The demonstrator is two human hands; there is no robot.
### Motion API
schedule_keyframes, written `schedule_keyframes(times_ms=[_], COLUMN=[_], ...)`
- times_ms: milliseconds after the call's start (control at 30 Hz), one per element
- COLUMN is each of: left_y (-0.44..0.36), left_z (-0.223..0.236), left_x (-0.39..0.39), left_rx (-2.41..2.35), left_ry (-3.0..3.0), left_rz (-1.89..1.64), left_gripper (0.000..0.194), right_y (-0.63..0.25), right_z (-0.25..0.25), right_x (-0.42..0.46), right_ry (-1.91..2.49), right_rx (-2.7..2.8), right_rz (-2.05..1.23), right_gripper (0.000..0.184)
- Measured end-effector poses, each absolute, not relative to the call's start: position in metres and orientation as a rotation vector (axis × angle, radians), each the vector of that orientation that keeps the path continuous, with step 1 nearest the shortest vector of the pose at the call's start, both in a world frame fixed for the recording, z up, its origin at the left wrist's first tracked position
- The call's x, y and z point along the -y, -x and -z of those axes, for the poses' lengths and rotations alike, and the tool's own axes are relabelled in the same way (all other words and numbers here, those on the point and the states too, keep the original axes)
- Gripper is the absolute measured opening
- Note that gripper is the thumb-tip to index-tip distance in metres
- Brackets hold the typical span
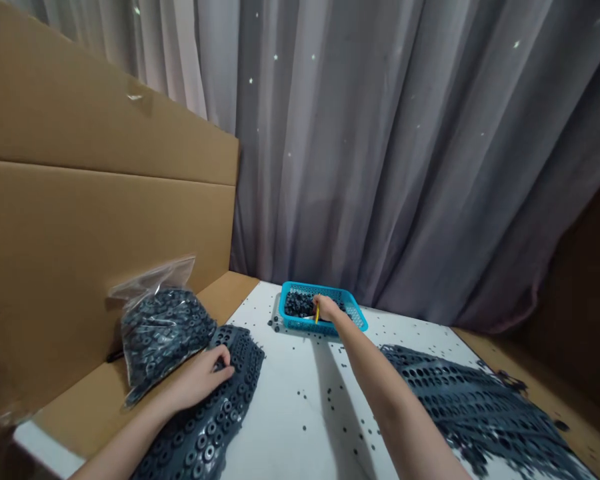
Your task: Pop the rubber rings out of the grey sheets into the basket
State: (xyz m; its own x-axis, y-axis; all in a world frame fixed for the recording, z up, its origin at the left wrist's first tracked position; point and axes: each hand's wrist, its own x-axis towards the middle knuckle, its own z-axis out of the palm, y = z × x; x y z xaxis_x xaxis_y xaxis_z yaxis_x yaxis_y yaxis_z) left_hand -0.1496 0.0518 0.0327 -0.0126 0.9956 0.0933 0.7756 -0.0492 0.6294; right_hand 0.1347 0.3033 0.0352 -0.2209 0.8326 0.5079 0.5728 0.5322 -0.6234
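Note:
My left hand rests on a dark rubber sheet covered with rows of round ring-shaped pieces and holes. Its thumb and index finger are curved, with a gap between them. Farther off, my right hand reaches into a blue plastic basket that holds many small dark rubber pieces. Its fingers are closed round a small tool with a yellow part; the tool's kind is hard to make out.
A clear zip bag full of dark rings leans by the cardboard wall at left. More perforated dark sheets lie at right. Small dark bits are scattered over the white table. A grey curtain hangs behind.

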Motion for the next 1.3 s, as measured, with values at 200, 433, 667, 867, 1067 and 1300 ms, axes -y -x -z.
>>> schedule_keyframes(times_ms=[200,433,667,867,1067,1300], left_y=[0.153,0.164,0.159,0.141,0.104,0.064], left_z=[-0.036,-0.04,-0.03,-0.059,-0.09,-0.101], left_x=[-0.058,-0.041,-0.004,0.016,0.026,0.041], left_rx=[-1.613,-1.259,-1.382,-1.3,-1.228,-1.087], left_ry=[-1.525,-1.223,-1.214,-1.262,-1.475,-1.631], left_rz=[-0.834,-0.997,-1.28,-1.269,-1.307,-1.284], left_gripper=[0.066,0.054,0.079,0.093,0.082,0.079], right_y=[-0.146,-0.159,-0.14,-0.115,-0.106,-0.122], right_z=[-0.036,-0.059,-0.063,0.003,-0.018,-0.084], right_x=[-0.309,-0.303,-0.232,-0.193,-0.148,-0.026], right_ry=[1.181,1.108,0.793,1.152,0.864,0.368], right_rx=[2.224,2.273,2.236,2.251,1.741,1.208], right_rz=[-0.476,-0.483,-0.557,-0.452,-1.076,-1.736], right_gripper=[0.028,0.02,0.01,0.01,0.04,0.054])
